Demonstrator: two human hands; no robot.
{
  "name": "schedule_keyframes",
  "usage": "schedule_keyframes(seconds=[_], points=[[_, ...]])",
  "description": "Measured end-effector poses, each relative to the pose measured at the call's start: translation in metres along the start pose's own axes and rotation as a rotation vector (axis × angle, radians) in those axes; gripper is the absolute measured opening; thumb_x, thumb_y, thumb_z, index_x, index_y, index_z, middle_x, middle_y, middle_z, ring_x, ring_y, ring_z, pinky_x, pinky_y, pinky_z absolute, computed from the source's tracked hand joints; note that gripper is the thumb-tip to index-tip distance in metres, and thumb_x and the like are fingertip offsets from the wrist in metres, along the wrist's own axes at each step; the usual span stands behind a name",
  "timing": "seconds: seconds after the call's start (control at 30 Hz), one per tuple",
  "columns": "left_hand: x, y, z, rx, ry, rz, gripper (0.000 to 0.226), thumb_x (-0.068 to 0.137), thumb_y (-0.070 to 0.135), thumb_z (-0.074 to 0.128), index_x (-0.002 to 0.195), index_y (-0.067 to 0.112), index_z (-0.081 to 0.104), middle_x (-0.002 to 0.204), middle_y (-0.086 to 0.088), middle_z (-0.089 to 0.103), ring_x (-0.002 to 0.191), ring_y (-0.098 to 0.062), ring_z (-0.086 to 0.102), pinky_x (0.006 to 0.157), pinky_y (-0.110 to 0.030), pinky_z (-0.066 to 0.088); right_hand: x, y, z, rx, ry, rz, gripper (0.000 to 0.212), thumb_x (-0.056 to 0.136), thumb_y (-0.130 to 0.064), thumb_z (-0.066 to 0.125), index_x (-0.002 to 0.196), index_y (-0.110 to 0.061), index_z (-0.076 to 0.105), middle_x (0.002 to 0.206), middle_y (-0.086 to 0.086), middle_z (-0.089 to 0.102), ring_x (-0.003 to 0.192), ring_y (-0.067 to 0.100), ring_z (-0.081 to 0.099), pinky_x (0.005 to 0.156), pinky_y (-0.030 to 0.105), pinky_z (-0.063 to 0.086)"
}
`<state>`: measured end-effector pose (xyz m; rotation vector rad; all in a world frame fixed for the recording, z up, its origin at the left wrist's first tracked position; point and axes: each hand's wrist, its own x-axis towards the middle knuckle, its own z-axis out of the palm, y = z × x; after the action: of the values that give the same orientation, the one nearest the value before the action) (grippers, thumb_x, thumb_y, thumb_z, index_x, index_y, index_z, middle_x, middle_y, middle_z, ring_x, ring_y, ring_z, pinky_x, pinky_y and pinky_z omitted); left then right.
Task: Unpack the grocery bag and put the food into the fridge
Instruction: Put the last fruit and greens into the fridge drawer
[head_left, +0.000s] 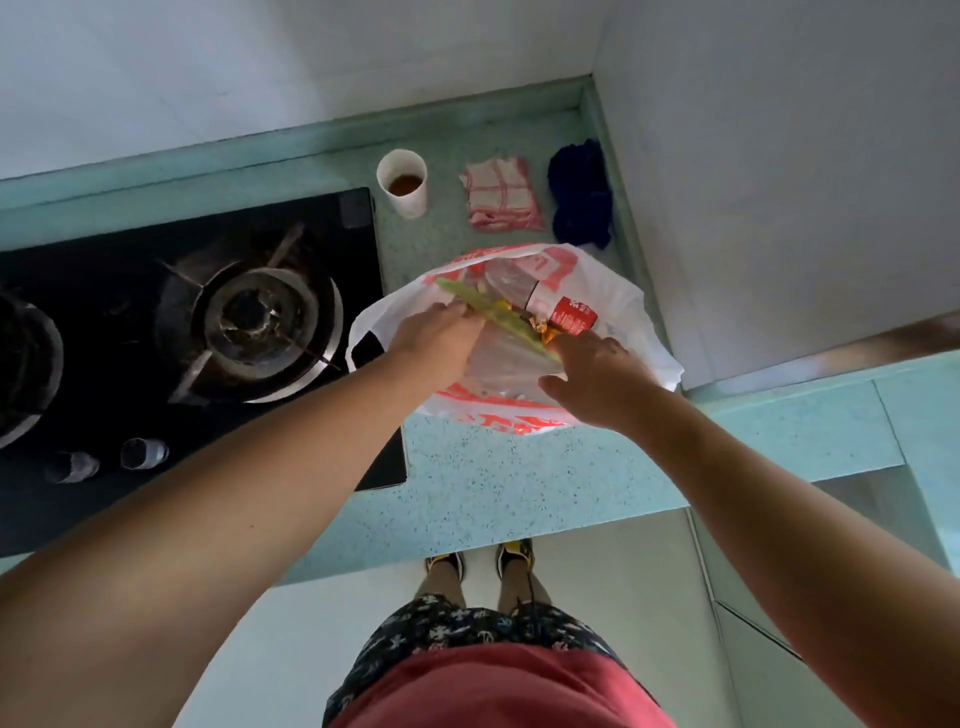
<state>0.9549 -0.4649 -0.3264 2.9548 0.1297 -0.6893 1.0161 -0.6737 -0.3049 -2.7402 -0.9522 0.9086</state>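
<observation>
Unpacking barely begun: grocery bag (626, 304) open on the counter (519, 493), apparently nothing lifted clear yet, fridge out of view. Left hand (436, 338): fingers closed on a green packet (498, 318) at the bag's mouth. Right hand (602, 379): thumb spread, fingertips sunk beside a red-labelled bottle (571, 314); whether they grip, cannot tell.

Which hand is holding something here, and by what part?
The left hand grips the long green item toward its far end, inside the grocery bag; the right hand shows no grip.
</observation>
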Motion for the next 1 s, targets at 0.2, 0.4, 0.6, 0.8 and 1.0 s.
schedule_keyframes(seconds=[0.2,0.4,0.6,0.8,1.0], points=[[0.004,-0.009,-0.001,0.354,-0.096,-0.069,0.049,0.085,0.019,0.071,0.133,0.017,0.060,0.139,-0.013,0.046,0.125,-0.034,0.047,0.097,-0.045,0.046,0.005,0.002,0.000,0.015,0.043,0.056,0.048,0.095,-0.048,0.056,0.133,-0.020,0.048,0.133,0.012,0.056,0.114,0.034,0.058,0.093,0.048,0.054],[0.014,-0.005,-0.001,0.364,-0.094,-0.061,0.049,0.086,0.015,0.067,0.134,0.013,0.057,0.128,-0.018,0.054,0.119,-0.036,0.051,0.099,-0.045,0.046,0.015,-0.002,-0.001,0.022,0.063,0.123,0.052,0.094,-0.044,0.054,0.139,-0.022,0.041,0.144,0.011,0.046,0.123,0.036,0.050,0.097,0.048,0.049],[-0.002,-0.002,-0.018,0.082,0.073,-0.006,0.053,0.079,0.033,0.070,0.130,0.021,0.060,0.128,-0.017,0.047,0.119,-0.036,0.043,0.092,-0.047,0.050,0.025,-0.009,-0.013,-0.055,0.067,0.157,0.054,0.092,-0.040,0.059,0.139,-0.022,0.041,0.143,0.012,0.045,0.126,0.036,0.048,0.100,0.050,0.045],[-0.035,-0.006,-0.041,-0.200,0.241,-0.040,0.060,0.074,0.036,0.069,0.131,0.024,0.057,0.122,-0.009,0.043,0.118,-0.031,0.037,0.083,-0.047,0.054,0.046,-0.016,-0.023,-0.174,0.073,0.131,0.053,0.093,-0.030,0.059,0.140,-0.019,0.038,0.137,0.017,0.045,0.122,0.036,0.048,0.098,0.053,0.047],[-0.067,-0.011,-0.049,-0.220,0.287,-0.127,0.060,0.077,0.038,0.068,0.134,0.027,0.055,0.124,-0.006,0.043,0.118,-0.029,0.036,0.087,-0.044,0.052,0.063,-0.030,-0.009,-0.280,0.020,0.019,0.045,0.094,-0.028,0.055,0.137,-0.019,0.045,0.126,0.015,0.054,0.111,0.034,0.057,0.091,0.050,0.054]])
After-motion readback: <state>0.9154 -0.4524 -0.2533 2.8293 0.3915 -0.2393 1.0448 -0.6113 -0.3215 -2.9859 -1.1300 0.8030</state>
